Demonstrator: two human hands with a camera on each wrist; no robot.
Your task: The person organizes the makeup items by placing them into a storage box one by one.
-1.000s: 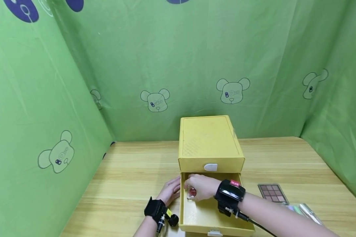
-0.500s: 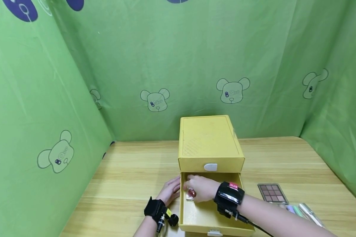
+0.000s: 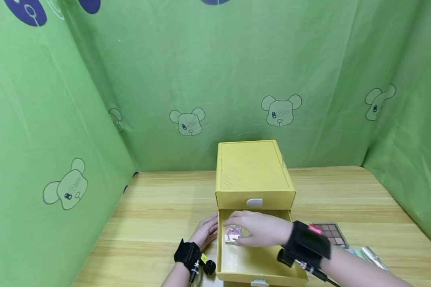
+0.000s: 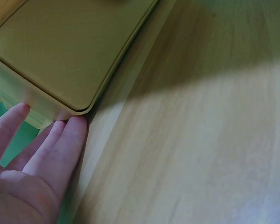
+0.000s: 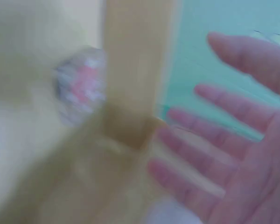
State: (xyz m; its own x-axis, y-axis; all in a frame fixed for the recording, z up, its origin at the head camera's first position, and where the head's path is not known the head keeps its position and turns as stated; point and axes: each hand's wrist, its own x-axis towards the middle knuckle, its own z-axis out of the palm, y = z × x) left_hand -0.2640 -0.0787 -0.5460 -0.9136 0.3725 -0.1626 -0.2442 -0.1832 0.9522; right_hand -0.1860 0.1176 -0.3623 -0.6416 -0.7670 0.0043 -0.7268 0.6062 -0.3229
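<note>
Case [image 3: 233, 234], square, clear and pink plastic, is lying inside a yellow plastic drawer [image 3: 237, 263] by its left edge, right hand [image 3: 263, 228] hanging released above; a graze, or straight-fingered left hand [image 3: 203, 233] jolting the drawer, could skew it.

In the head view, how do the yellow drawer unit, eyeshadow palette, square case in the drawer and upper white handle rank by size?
1. Yellow drawer unit
2. Eyeshadow palette, partly hidden
3. Square case
4. Upper white handle

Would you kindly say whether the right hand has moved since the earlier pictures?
Yes, the right hand has shifted rightward relative to the open drawer.
</note>
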